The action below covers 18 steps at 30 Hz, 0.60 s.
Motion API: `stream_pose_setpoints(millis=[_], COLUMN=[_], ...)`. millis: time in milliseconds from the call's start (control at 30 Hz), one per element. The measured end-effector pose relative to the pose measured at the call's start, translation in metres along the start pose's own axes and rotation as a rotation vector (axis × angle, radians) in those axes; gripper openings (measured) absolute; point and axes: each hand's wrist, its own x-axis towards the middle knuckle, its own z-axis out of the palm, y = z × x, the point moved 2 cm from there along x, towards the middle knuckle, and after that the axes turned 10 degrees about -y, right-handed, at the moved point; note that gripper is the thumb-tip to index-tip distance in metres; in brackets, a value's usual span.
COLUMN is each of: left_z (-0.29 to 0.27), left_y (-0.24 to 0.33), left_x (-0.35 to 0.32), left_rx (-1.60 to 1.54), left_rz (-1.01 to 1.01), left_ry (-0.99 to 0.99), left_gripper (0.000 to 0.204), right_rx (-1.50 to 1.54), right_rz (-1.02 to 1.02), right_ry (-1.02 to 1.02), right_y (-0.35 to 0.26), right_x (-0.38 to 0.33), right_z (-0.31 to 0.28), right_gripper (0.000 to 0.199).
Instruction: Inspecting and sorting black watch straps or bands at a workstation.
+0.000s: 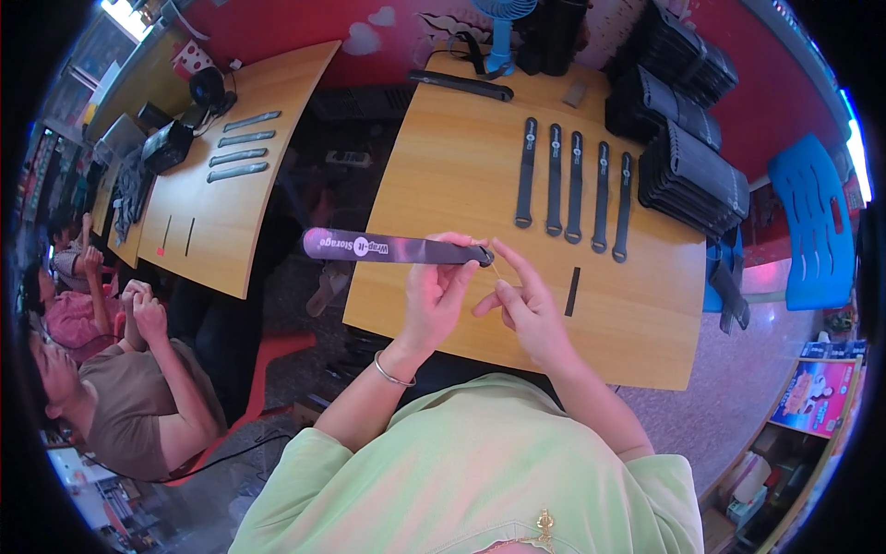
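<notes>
My left hand (435,305) is closed on a dark storage strap (406,251) with white lettering, held level above the front of the table. The strap's rounded end sticks out to the left, and its ring end lies at my fingertips. Close to that end is my right hand (528,319), with its index finger stretched toward the strap. A thin yellowish strand (498,271) runs between the strap's ring end and my right fingers; its exact kind is too small to tell. Several similar straps (574,185) lie side by side on the table beyond my hands.
Stacks of black straps (694,180) stand along the right side of the wooden table (443,175). A short black strip (573,292) lies near my right hand. At the back are a blue fan (501,37) and a long black strap (461,85). A co-worker (138,388) sits at the left table.
</notes>
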Motion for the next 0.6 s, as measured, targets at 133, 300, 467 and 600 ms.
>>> stream_pose_setpoints(millis=[133, 300, 467, 600], left_z=[-0.002, -0.002, -0.003, -0.008], left_y=[-0.002, 0.0, -0.003, -0.011], left_x=[0.0, -0.004, -0.003, 0.001], left_rx=[-0.026, -0.077, -0.259, -0.39], left_rz=[-0.071, -0.101, -0.195, -0.339], left_ry=[0.034, -0.055, 0.139, 0.34], left_gripper=[0.026, 0.03, 0.035, 0.025], right_rx=[-0.049, -0.235, -0.328, -0.473], right_rz=[-0.04, -0.122, -0.199, -0.34], right_ry=[0.09, 0.121, 0.155, 0.141], right_y=[-0.003, -0.004, -0.003, -0.004], right_x=[0.004, 0.009, 0.017, 0.019], right_z=[0.006, 0.009, 0.006, 0.013], right_gripper=[0.047, 0.032, 0.026, 0.026])
